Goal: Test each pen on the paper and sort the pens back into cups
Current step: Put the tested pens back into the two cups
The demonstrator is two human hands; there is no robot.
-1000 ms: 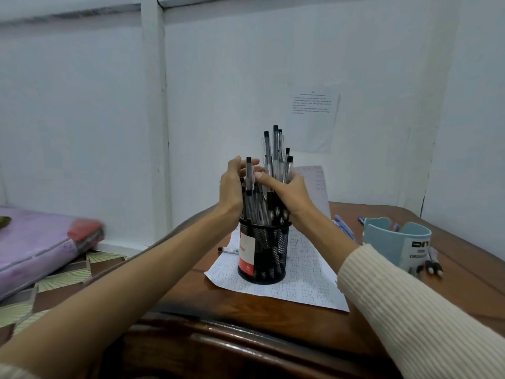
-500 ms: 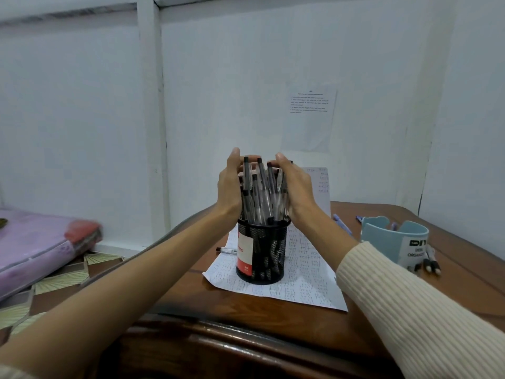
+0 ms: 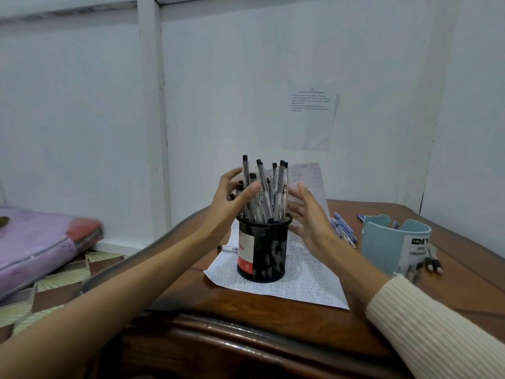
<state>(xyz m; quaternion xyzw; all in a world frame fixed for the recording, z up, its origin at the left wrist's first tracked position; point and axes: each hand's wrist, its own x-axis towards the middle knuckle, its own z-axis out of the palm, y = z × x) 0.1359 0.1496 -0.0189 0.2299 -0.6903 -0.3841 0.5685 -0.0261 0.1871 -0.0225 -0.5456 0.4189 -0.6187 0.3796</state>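
Pens [image 3: 281, 192] stand caps-up in mesh cup [image 3: 270, 250], seemingly fanned slightly.

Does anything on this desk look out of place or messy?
Yes. Pens lie loose rather than in cups: one pen left of the black mesh cup, blue pens between the paper and the blue organizer, more pens right of that organizer. The mesh cup also stands on the paper itself.
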